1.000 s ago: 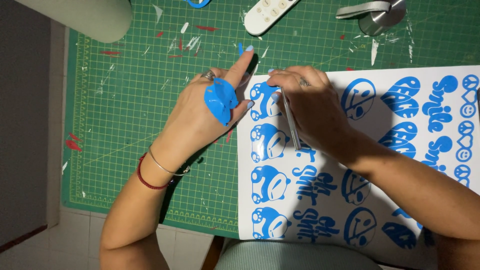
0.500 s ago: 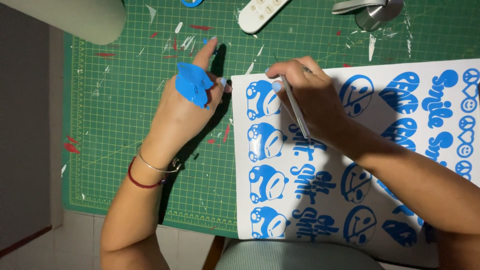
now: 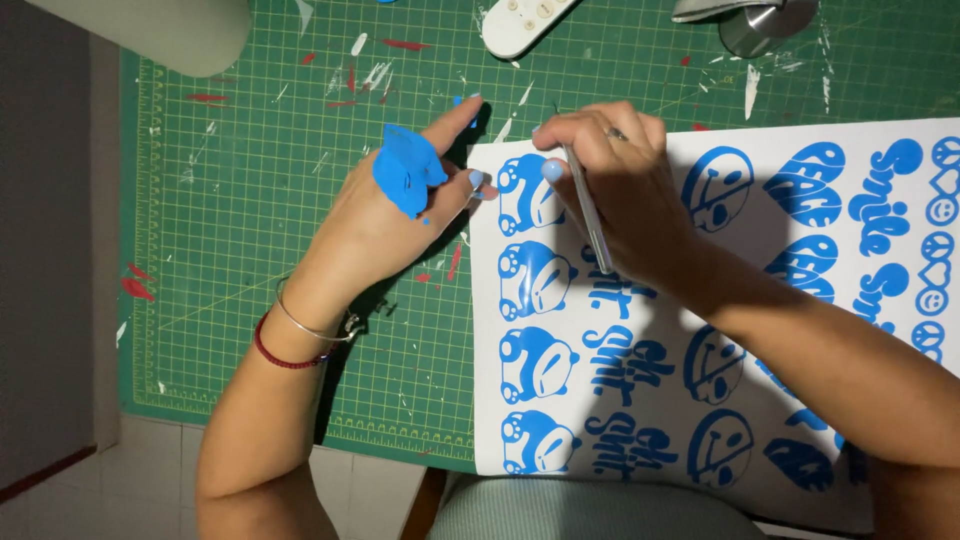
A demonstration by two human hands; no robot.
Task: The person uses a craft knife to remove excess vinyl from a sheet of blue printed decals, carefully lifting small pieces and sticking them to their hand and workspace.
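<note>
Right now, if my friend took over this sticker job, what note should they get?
Left hand: open, fingers spread, fingertips at the top left corner of the sticker sheet; a clump of peeled blue vinyl scraps is stuck to its back.
Right hand: pinching a thin metal weeding tool over the top frog sticker.
The sheet lies on the green cutting mat, with red and white scraps scattered on the mat.
Done: the background is cleared around the frogs, faces and lettering that show.
Left: I cannot tell which small bits still need picking out; the sheet's right part is in shadow.
</note>
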